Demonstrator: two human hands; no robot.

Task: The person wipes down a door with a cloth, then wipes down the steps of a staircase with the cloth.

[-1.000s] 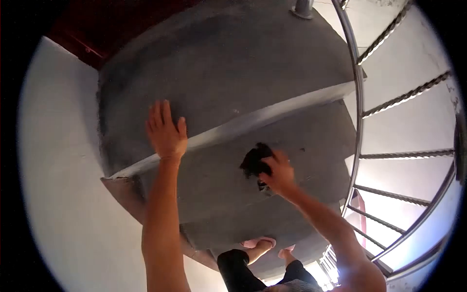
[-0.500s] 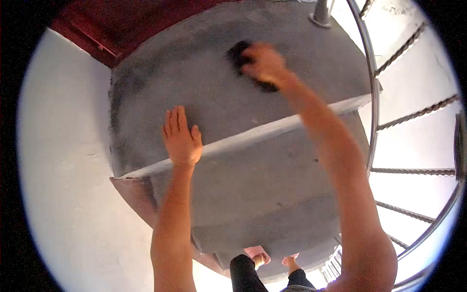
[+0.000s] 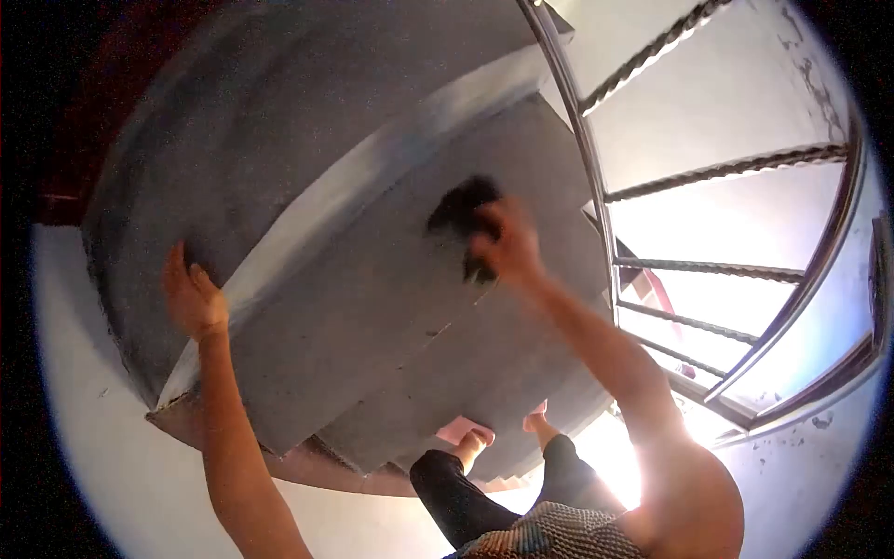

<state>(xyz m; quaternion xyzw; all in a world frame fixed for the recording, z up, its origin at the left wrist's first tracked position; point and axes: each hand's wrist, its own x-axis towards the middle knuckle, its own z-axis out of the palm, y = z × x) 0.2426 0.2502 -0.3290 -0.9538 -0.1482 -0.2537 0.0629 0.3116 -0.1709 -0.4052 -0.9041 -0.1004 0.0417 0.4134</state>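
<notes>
A black cloth [image 3: 463, 210], crumpled and blurred, lies on a grey stair tread [image 3: 372, 289]. My right hand [image 3: 510, 244] has its fingers bent around the cloth's right side, pressing it to the tread. On the upper grey step [image 3: 223, 140], near its pale front edge [image 3: 326, 200], my left hand [image 3: 194, 296] rests with fingers spread and nothing in it.
A metal railing [image 3: 589, 158] with twisted bars curves along the right. White wall [image 3: 79, 326] borders the stairs at left, and a dark red surface [image 3: 93, 121] is at the upper left. My feet in pink slippers [image 3: 458, 429] stand on lower steps.
My right hand has brought the black cloth from the upper step down to the tread below it. The view has turned and shifted, and my left hand appears farther left.
</notes>
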